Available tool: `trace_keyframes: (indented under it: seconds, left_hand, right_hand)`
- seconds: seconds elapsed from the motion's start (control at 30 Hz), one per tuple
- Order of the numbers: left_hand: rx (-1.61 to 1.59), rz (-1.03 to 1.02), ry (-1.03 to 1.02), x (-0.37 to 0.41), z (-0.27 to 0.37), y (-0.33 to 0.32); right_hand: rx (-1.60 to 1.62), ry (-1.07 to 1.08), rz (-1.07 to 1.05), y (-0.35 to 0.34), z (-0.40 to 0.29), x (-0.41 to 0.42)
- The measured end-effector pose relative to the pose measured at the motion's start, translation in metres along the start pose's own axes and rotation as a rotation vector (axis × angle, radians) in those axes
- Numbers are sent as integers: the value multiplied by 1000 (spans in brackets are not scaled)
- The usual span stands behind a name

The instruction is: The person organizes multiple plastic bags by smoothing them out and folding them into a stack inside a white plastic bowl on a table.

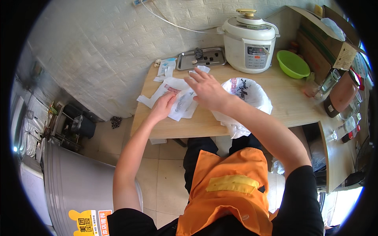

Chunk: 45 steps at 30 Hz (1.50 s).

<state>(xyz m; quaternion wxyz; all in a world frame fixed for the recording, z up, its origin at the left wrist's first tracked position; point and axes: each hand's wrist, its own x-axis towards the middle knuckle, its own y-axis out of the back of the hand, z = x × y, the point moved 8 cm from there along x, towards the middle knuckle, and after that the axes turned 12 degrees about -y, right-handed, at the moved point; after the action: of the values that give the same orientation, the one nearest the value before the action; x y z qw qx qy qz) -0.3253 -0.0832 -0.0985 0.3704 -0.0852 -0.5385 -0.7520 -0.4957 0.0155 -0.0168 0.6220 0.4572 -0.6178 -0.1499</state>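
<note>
Printed white plastic bags (184, 104) lie flattened on the wooden table (283, 97). My left hand (163, 105) pinches the near part of a bag between thumb and fingers. Over the right side of the same bags is my right hand (208, 88), its fingers spread; whether it touches the plastic is hidden. To its right stands a round container lined with a white plastic bag (257, 94), whose lower part hangs over the table's front edge.
Behind are a metal tray (184, 60) with small dark pieces, a white electric pressure cooker (249, 44) and a green plastic bowl (292, 65). Glass jars (330, 81), a brown-filled container (342, 93) and a cardboard box (322, 44) stand at the right.
</note>
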Motion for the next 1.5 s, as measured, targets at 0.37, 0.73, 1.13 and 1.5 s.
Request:
trace_keyframes:
  seconds: [0.37,0.73,1.13,1.5]
  left_hand:
    - [-174,-114,286,-35,-23,23]
    - [-1451,270,235,24,163,21]
    - [-888,262,135,101,210,-8]
    - [-1283,731,430,105,113,-8]
  right_hand:
    - [586,-421,-434,-9,2,41]
    - [1222,-1128,30,82,121,-54]
    - [462,-542,36,171,40,-47]
    - [-343,-680,264,187,117,-112]
